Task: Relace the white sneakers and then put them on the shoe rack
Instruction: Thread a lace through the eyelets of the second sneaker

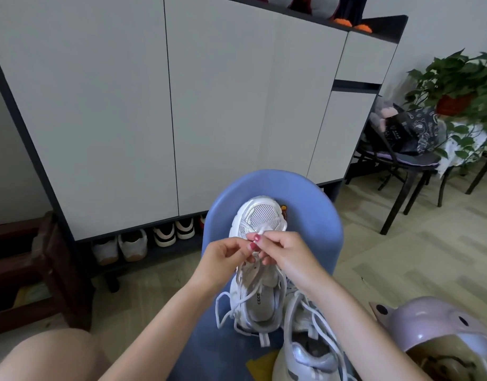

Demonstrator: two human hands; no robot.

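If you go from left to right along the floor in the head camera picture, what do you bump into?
Brown bench → shoes under the cabinet → blue chair → black chair → plant.

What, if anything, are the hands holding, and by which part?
Both the left hand and right hand pinch the white lace near the sneaker's toe-end eyelets.

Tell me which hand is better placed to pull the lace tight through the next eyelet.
Probably the right hand: its fingertips pinch the white shoelace directly over the white mesh sneaker. The left hand also holds the lace, but slightly lower.
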